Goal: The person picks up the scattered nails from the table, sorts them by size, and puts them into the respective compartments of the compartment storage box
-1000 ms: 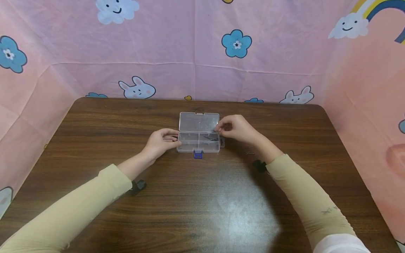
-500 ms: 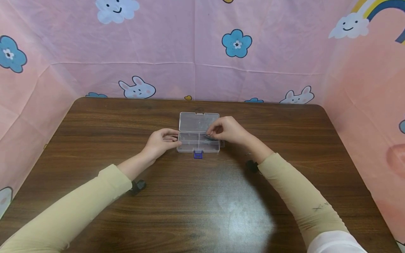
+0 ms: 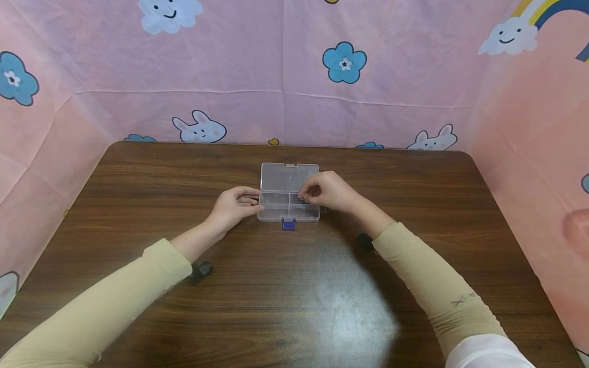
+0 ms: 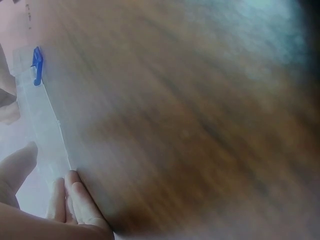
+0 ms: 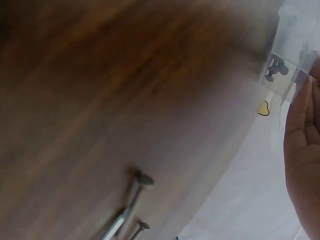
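A clear plastic compartment box (image 3: pixel 273 214) stands on the table, its lid (image 3: pixel 281 178) folded back and its blue latch (image 3: pixel 288 225) facing me. My left hand (image 3: pixel 232 204) holds its left end, with the thumb at the near corner and the fingers along the side. Over the far right compartment, my right hand (image 3: pixel 332 191) pinches a thin metal nail (image 3: pixel 300 199) between thumb and fingertips. The fingers partly hide the nails inside that compartment. In the right wrist view, loose flat-headed nails (image 5: pixel 134 192) lie on the wood, to the right of the box.
The brown wooden table (image 3: pixel 257 317) has a pink patterned cloth (image 3: pixel 239 66) behind it and at both sides. A small black device (image 3: pixel 202 271) sits under the left wrist, another (image 3: pixel 365 242) under the right. A hanging tab juts from the box's right end.
My right hand has moved left from the box's right edge and lowered its fingertips into the far right compartment. My left hand and the box have stayed still.
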